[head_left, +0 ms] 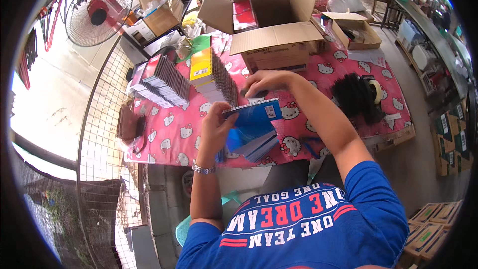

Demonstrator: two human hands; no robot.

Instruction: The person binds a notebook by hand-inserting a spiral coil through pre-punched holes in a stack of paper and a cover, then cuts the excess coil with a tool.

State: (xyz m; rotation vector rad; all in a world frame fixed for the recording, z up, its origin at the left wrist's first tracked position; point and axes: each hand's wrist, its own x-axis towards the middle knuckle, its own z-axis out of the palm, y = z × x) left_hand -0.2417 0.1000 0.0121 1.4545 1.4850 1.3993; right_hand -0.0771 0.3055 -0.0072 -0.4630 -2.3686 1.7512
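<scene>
My left hand (216,123) is closed on the left end of a blue spiral notebook (255,113), its thumb across the cover. Below that notebook sits a pile of blue notebooks (255,145) near the table's front edge. Just past the notebook's spiral edge, my right hand (268,82) curls around a small dark object (260,93) whose kind I cannot make out. Beyond my left hand stand a tall stack of yellow-covered spiral notebooks (201,68) and a stack of red-covered ones (155,72).
A large open carton (276,56) with red packs inside stands at the table's back. A shallow box (356,35) lies right of it. Black bristly material (351,97) and a tape roll (376,91) sit at right. A dark wallet-like item (128,123) lies at left.
</scene>
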